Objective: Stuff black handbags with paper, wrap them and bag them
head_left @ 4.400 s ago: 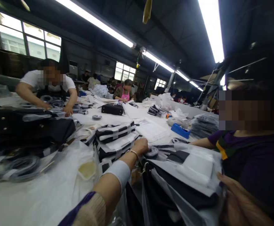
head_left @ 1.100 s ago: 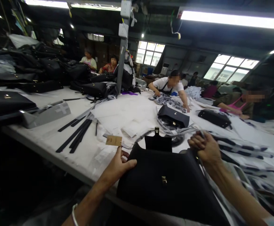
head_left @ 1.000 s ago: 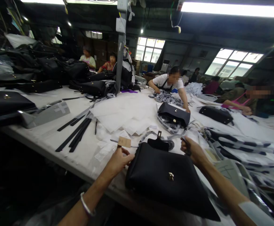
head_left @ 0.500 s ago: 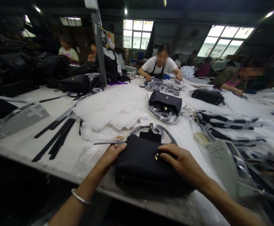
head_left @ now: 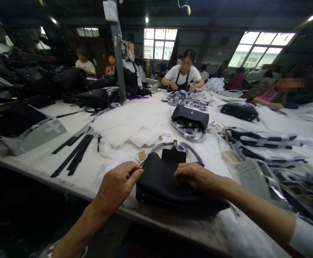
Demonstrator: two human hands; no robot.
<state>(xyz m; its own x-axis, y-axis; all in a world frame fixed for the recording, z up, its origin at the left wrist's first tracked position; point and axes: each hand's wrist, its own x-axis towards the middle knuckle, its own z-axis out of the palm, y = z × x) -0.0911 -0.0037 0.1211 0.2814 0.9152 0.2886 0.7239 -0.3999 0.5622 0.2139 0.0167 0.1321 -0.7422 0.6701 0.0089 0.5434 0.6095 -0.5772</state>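
Note:
A black handbag [head_left: 159, 182] lies at the table's near edge, its flap [head_left: 174, 157] folded back and its wrapped strap [head_left: 196, 154] looped behind. My right hand [head_left: 194, 175] is closed over the bag's front, fingertips pinched on the gold clasp, which they mostly cover. Beside the bag's left edge, my left hand [head_left: 119, 182] is raised with its fingers curled in. Whatever may be between those fingers is hidden. A small tan card [head_left: 141, 155] lies just behind the left fingertips.
White sheets [head_left: 129, 125] and black strips [head_left: 77, 156] cover the table's left part. A second black handbag [head_left: 190, 116] lies beyond. Wrapped pieces [head_left: 264, 139] are stacked at right. A co-worker [head_left: 183, 75] stands across the table. A post [head_left: 119, 61] rises at left.
My left hand has come off the bag's left side and curled its fingers. My right hand has shifted slightly left, now covering the clasp. The co-worker's hands have drawn closer together.

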